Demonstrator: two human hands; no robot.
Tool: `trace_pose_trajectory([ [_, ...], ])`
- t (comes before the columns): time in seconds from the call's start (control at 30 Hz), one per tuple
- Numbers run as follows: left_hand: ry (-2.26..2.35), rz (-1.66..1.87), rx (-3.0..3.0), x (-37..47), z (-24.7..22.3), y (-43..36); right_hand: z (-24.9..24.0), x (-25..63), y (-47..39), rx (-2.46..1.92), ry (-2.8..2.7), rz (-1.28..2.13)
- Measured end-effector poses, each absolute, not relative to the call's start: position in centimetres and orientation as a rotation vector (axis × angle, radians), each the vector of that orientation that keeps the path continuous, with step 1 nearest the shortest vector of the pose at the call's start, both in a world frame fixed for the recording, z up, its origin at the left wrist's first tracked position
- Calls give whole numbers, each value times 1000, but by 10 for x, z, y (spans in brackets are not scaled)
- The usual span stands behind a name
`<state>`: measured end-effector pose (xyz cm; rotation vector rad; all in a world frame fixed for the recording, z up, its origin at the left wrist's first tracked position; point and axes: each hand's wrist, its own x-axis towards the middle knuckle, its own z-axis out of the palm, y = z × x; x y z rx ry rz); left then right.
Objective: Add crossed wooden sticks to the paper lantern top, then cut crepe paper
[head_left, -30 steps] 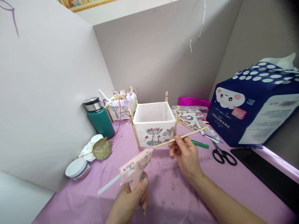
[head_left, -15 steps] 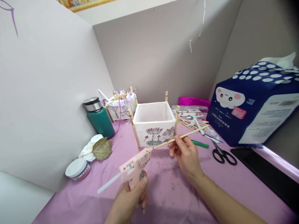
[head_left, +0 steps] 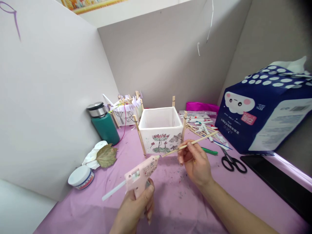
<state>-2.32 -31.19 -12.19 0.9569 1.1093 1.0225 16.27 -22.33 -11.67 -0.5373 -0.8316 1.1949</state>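
On the purple-covered bench (head_left: 170, 201) between pale walls (head_left: 165, 65), one glue gun (head_left: 136, 177) is gripped by the left hand (head_left: 137, 203), one stick (head_left: 203, 138) by the right hand (head_left: 197, 162), two boxes (head_left: 152, 141) parked behind.

2 bare hands, human, each joined to bare wrist. Left hand (head_left: 136, 204): slender, smooth back, rounded knuckles, tapering fingers; at least 1 nail (head_left: 149, 222) reaches past fingertip, narrow at end. Left wrist (head_left: 124, 224) bare down to lower picture edge. Right hand (head_left: 198, 162): slender too, narrow fingers, smooth back, soft creases at finger joints; nail detail too small to tell. Right forearm (head_left: 231, 206) long, slim, smooth, bare from wrist to picture edge, narrowest at wrist, wider toward elbow end.
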Motion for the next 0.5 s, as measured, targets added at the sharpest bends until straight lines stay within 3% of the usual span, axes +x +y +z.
trace_pose_trajectory([
  [0.5, 1060, 1037, 945, -25, -118, -315, -124, 163, -232, -550, -1125, 908],
])
